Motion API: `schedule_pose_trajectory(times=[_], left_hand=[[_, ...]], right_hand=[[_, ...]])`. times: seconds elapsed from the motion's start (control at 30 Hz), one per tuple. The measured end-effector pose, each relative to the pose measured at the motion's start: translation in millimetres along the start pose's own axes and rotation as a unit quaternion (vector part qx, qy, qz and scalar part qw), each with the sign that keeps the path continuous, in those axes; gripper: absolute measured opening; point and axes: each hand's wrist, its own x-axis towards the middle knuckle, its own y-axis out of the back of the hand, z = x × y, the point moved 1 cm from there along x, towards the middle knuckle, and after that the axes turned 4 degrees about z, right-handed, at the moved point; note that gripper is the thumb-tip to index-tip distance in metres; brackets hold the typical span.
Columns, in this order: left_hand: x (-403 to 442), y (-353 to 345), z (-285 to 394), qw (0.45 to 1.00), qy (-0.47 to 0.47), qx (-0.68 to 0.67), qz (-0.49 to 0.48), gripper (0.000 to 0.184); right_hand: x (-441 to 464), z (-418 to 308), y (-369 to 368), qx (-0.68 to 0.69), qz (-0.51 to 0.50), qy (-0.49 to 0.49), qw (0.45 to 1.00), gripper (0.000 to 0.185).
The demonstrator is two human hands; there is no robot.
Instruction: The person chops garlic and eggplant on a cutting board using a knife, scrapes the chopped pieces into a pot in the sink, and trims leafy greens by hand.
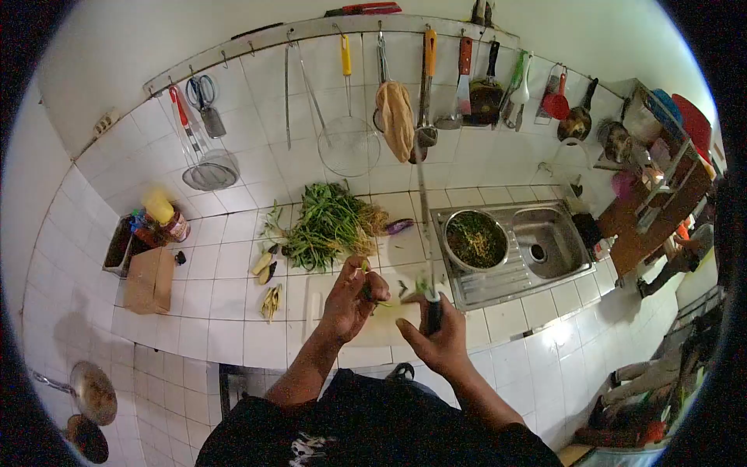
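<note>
My right hand [442, 335] grips the dark handle of a long knife [426, 226], its blade pointing up toward the back wall. Beside it, my left hand [352, 302] is closed on a small piece of green vegetable [366, 289]. Both hands are above a pale cutting board [373, 331]. Behind them lies a heap of leafy greens with roots [319, 226], and a purple eggplant piece [399, 226] rests to its right. Eggplant pieces [265, 265] and pale yellowish strips [271, 303] lie left of the board.
A bowl of chopped greens [475, 240] stands on the steel sink's drainboard [529, 284], left of the basin [551, 241]. A cardboard box [149, 280] stands at the left. Utensils hang from the wall rail [311, 29]. Other people are partly visible at far right.
</note>
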Motion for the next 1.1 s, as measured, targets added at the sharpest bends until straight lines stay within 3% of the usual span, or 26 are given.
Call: schedule_pose_trajectory(times=[0.07,0.17,0.2,0.37,0.5,0.57,0.6,0.87,1.03,1.1], left_hand=[[-10,-8,5,0.999,0.009,-0.005,0.041,0.021],[-17,1,3,0.995,0.010,0.019,0.101,0.020],[-20,4,1,0.992,0.007,0.049,0.120,0.020],[-32,23,-8,0.987,-0.034,0.063,0.147,0.022],[-50,46,-7,0.964,-0.031,0.166,0.206,0.032],[-57,52,1,0.920,0.041,0.336,0.195,0.031],[-61,58,1,0.899,0.011,0.401,0.175,0.029],[-79,115,16,0.872,0.155,0.444,0.139,0.018],[-81,144,29,0.833,0.137,0.523,0.118,0.015],[-81,158,37,0.792,0.104,0.575,0.177,0.014]], right_hand=[[5,8,-13,-0.092,0.023,0.060,0.994,0.037],[5,25,-35,-0.141,0.028,0.051,0.988,0.044],[6,33,-41,-0.177,0.021,0.003,0.984,0.044],[9,57,-67,-0.159,0.049,0.024,0.986,0.034],[3,82,-82,-0.155,0.025,0.016,0.987,0.031],[-1,95,-87,-0.129,0.026,0.012,0.991,0.031],[-3,98,-90,-0.112,0.030,-0.005,0.993,0.032],[-12,113,-110,-0.154,-0.044,-0.056,0.986,0.036],[-19,135,-120,-0.062,-0.055,-0.119,0.989,0.035],[-21,137,-122,-0.060,-0.061,-0.132,0.988,0.035]])
